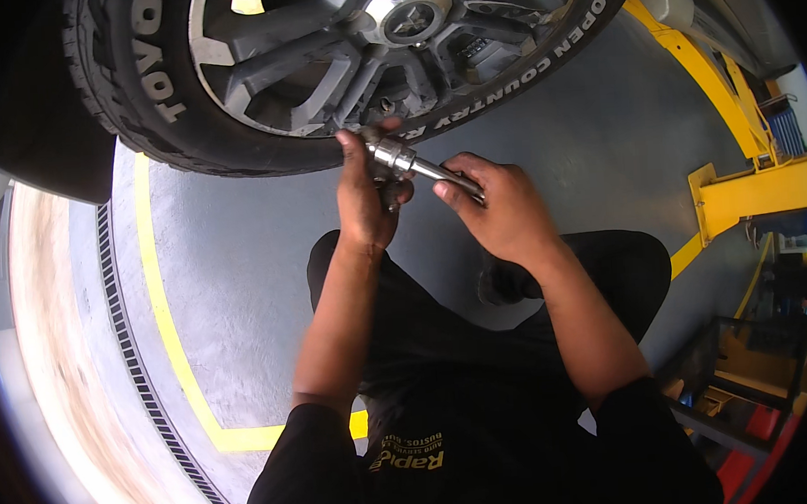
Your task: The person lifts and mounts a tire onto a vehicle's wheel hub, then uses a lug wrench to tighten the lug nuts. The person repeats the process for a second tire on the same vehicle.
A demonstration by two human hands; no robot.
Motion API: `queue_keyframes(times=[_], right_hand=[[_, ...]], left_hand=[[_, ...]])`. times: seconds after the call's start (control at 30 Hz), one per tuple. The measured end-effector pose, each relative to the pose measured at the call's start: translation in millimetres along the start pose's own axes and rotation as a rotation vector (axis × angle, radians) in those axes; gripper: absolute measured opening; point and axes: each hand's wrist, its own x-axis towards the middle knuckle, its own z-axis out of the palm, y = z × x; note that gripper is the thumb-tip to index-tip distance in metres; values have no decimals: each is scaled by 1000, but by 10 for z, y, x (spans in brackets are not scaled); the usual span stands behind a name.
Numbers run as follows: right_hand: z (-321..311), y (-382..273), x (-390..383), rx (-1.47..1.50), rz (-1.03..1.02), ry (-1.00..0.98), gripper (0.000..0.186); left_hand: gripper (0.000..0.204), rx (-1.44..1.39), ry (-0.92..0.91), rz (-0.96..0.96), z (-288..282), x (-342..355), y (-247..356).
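Observation:
My left hand (361, 199) is closed around the socket end of a shiny metal socket wrench (426, 169). Small dark pieces show between its fingers, too hidden to name. My right hand (503, 208) grips the handle end, so the tool slants down to the right between both hands. Just beyond them hangs a wheel, its black tire (144, 92) with raised white lettering around a grey multi-spoke rim (312, 65). The left fingertips are close to the tire's lower sidewall; whether they touch it I cannot tell.
A yellow lift arm and its post (752, 193) stand at the right. A dark cart (747, 371) is at the lower right. Yellow floor lines (165, 310) and a drain grate (125, 330) run along the left. My bent knees are beneath my arms.

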Motion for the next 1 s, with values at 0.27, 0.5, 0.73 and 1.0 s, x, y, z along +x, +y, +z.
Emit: queue_keyframes(times=[0.27,0.5,0.73,1.0], right_hand=[[334,-53,-7,604,129,-34,26],[444,-236,322,876,101,77,30],[632,-368,1057,358,30,317,39],[671,-500,1044,174,-29,485,29]], left_hand=[[52,170,-15,-17,50,43,343],[65,124,-349,-157,4,442,517],[31,847,80,199,64,481,896],[20,1330,181,1073,-387,304,2674]])
